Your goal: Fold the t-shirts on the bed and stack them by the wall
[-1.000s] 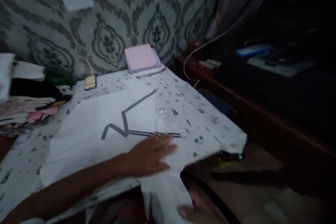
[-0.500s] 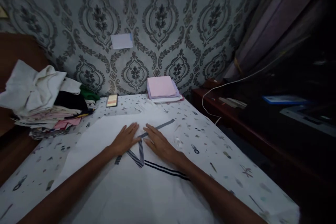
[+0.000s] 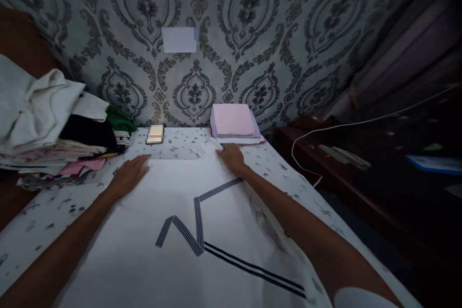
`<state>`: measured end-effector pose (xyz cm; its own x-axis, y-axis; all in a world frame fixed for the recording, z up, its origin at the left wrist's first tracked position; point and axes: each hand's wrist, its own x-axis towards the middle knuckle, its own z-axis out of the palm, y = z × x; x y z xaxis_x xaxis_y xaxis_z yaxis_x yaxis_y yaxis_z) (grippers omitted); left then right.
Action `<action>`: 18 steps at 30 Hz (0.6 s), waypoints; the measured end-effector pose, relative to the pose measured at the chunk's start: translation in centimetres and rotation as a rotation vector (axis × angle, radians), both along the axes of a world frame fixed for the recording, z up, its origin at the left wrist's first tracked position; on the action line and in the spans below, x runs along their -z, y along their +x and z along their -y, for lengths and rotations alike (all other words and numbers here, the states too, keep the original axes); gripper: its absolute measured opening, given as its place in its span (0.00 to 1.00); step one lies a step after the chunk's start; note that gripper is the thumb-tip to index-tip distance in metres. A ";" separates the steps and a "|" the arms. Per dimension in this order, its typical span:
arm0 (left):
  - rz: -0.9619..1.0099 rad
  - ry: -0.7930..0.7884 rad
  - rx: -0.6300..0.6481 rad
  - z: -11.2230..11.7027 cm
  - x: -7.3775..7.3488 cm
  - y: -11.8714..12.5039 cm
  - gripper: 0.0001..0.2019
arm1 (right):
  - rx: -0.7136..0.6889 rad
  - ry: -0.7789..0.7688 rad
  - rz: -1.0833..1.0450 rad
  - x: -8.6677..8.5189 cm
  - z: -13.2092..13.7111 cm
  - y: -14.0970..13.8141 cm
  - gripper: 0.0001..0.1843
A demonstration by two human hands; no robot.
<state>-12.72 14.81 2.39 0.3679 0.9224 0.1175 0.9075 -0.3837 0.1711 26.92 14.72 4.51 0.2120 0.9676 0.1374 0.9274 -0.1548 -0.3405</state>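
A white garment (image 3: 162, 269), probably a shirt, lies spread over the bed, with a zigzag of black-and-white striped bands and two dark lines across it. My left hand (image 3: 130, 174) rests flat near its far left corner, fingers stretched out. At the far right corner, my right hand (image 3: 232, 158) has its fingers curled round the cloth, beside a bunched white piece (image 3: 208, 148). The tips of the right fingers are partly hidden.
Folded clothes stand in a tall pile (image 3: 83, 130) at left. A phone (image 3: 155, 134) lies near the patterned wall (image 3: 195, 77), and a pink and lilac folded stack (image 3: 233, 120) sits right of it. A white cable (image 3: 339, 126) crosses the dark furniture at right.
My hands have parted from the middle of the garment toward its far corners. The right fingers have curled onto the cloth. The view has moved closer.
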 end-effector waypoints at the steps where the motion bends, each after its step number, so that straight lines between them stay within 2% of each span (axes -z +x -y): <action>1: 0.018 0.017 0.003 0.0 0.0 0.0 0.31 | 0.017 -0.006 -0.031 -0.1 -1.0 -0.3 0.16; 5: 0.039 0.081 0.042 -0.6 -0.9 -0.1 0.28 | 0.055 -0.022 -0.199 -0.8 -3.4 -0.8 0.03; 11: 0.072 -0.031 0.081 -2.6 -3.3 0.0 0.18 | 0.084 0.010 -0.586 -2.8 -3.0 -1.3 0.08; 15: 0.209 -0.058 0.117 -1.4 -5.9 -0.3 0.16 | 0.079 0.119 -0.774 -5.7 0.2 -0.8 0.10; 18: 0.278 -0.106 0.124 1.5 -8.2 -1.2 0.19 | -0.033 0.252 -0.887 -7.8 5.8 -0.3 0.10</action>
<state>-13.92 13.35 10.62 0.4454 0.8851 0.1348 0.7679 -0.4551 0.4508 26.62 8.93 12.36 0.3127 0.9386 0.1454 0.3135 0.0425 -0.9486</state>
